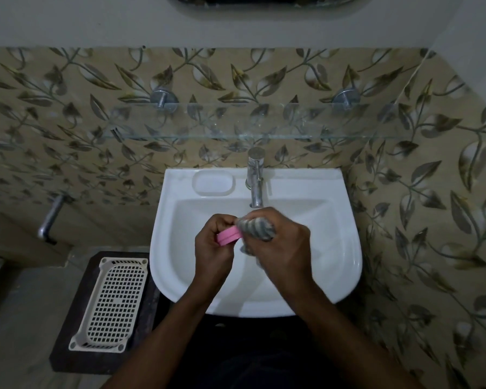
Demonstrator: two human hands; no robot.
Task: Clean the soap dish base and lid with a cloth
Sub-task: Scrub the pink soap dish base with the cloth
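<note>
Over the white ceramic basin (pixel 345 248), the left hand (pixel 212 252) curls its fingers round a pink plastic soap dish piece (pixel 228 237); the right hand (pixel 281 245) grips a bunched grey striped cloth (pixel 257 227) against it. Wiping seems underway; turning the piece likely comes next.

Two bare forearms (pixel 166 329) run to the left hand (pixel 212 249) and right hand (pixel 282 248); below them shows dark clothing (pixel 264 369) (too dim to tell its kind).

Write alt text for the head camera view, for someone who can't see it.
Over a white washbasin, the left hand grips a pink soap dish piece while the right hand holds a striped grey cloth against it.
</note>
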